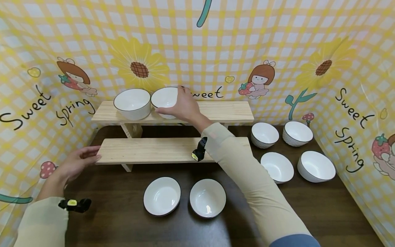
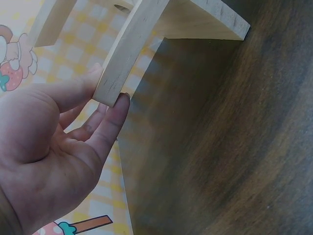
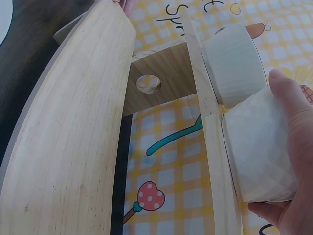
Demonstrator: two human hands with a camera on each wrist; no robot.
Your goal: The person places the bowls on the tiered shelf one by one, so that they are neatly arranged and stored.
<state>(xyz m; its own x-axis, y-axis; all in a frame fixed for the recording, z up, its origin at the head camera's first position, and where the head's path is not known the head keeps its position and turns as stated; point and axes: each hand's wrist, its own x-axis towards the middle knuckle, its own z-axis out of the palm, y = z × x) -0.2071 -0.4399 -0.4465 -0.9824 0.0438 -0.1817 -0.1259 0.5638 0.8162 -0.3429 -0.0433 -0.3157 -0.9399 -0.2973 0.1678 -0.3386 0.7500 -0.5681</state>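
Note:
A two-tier wooden shelf (image 1: 148,151) stands against the back cloth. On its upper board, my right hand (image 1: 186,107) grips a white bowl (image 1: 163,98) by its right side, thumb in front and fingers behind. In the right wrist view this bowl (image 3: 259,147) has a faceted outer wall and rests on the board. Just left of it sits a smooth white bowl (image 1: 133,103), touching or nearly so. My left hand (image 1: 74,166) holds the left end of the lower board; in the left wrist view its thumb and fingers pinch the board end (image 2: 122,68).
Two white bowls, a left one (image 1: 162,196) and a right one (image 1: 207,198), stand on the dark table (image 1: 117,212) before the shelf. Several more bowls, including a textured one (image 1: 297,133), are grouped at the right. Yellow checked cloth (image 1: 197,51) encloses the back and sides.

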